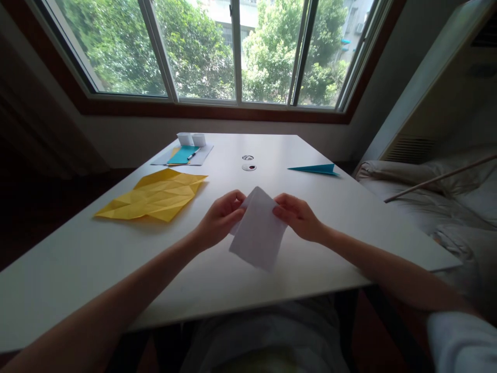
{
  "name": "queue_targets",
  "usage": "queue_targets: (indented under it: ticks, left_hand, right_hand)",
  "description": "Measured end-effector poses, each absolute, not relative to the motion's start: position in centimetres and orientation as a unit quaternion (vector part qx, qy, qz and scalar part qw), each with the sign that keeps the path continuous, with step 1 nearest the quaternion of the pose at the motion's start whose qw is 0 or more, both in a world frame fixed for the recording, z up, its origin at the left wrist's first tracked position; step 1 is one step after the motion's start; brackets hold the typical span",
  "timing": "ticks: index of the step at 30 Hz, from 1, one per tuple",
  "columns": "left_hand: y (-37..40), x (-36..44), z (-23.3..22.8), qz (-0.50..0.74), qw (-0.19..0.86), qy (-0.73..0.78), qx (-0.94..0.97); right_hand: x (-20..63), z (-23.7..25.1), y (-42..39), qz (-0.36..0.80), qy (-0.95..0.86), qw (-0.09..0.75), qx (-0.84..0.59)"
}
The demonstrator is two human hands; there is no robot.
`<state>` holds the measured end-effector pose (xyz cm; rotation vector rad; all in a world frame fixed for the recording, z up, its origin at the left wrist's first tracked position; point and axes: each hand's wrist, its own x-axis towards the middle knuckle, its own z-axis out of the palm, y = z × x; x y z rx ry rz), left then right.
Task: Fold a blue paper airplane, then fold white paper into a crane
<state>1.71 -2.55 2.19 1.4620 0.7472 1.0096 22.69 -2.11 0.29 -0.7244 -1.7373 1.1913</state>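
A folded sheet of white paper (261, 228) is held up over the near middle of the table, its pointed top between my two hands. My left hand (220, 218) pinches its left edge between thumb and fingers, where a second layer shows behind the front one. On the opposite edge, my right hand (297, 215) grips the paper with the thumb in front and the fingers curled behind. The paper's lower end hangs loose, tilted toward me.
Creased yellow paper (155, 197) lies left on the white table (209, 290). A blue paper plane (316, 169) rests at the right. Farther back are two round stickers (249, 167), a pen (193, 154), blue paper (182, 154) and small white boxes (185, 139). Windows stand beyond.
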Motion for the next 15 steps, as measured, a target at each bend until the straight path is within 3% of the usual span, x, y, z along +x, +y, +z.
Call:
queue_targets:
  ticks: [4,8,15]
  left_hand:
    - [-2.76,2.16,2.19,0.432,0.611,0.327,0.577]
    - [-2.66,2.22,1.62,0.447,0.598,0.319,0.584]
    - [-2.42,2.29,1.62,0.440,0.651,0.347,0.512]
  right_hand:
    - [22.47,0.73,-1.88,0.561,-0.619,0.462,-0.298]
    - [22.41,0.68,-1.44,0.639,-0.570,0.424,-0.294]
    - [22.42,0.05,-1.12,0.651,-0.566,0.411,-0.295]
